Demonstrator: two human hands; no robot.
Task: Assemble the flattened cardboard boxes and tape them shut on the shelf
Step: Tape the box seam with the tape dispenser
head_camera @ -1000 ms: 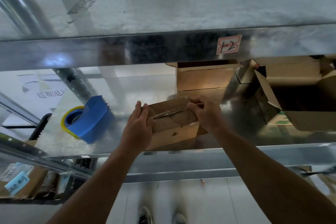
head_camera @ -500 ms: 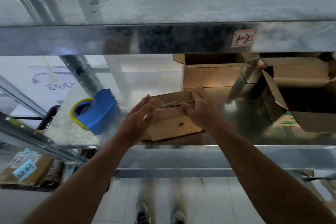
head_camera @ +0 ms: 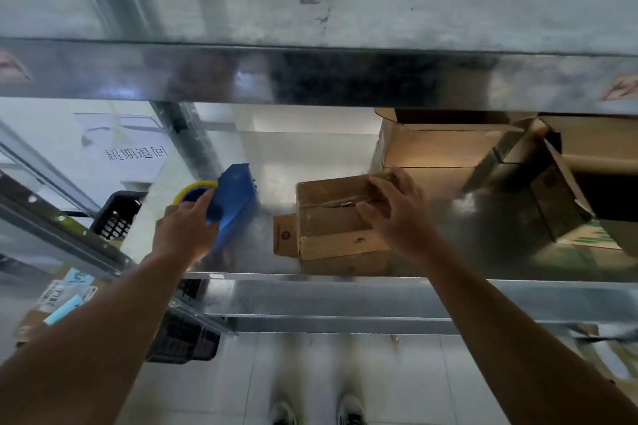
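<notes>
left hand (head_camera: 184,235) curls around the blue tape dispenser (head_camera: 231,203), at nine o'clock of the small box (head_camera: 331,221); right hand (head_camera: 397,214) clasps that box's top.

Above: upper shelf beam (head_camera: 310,76) hangs low.
Middle: bare strip of shelf (head_camera: 274,186) lies between tape dispenser (head_camera: 231,200) and small box (head_camera: 331,217).
Right: open boxes (head_camera: 538,203) block the way.

"超期退回" on white sheet (head_camera: 121,145)
</notes>
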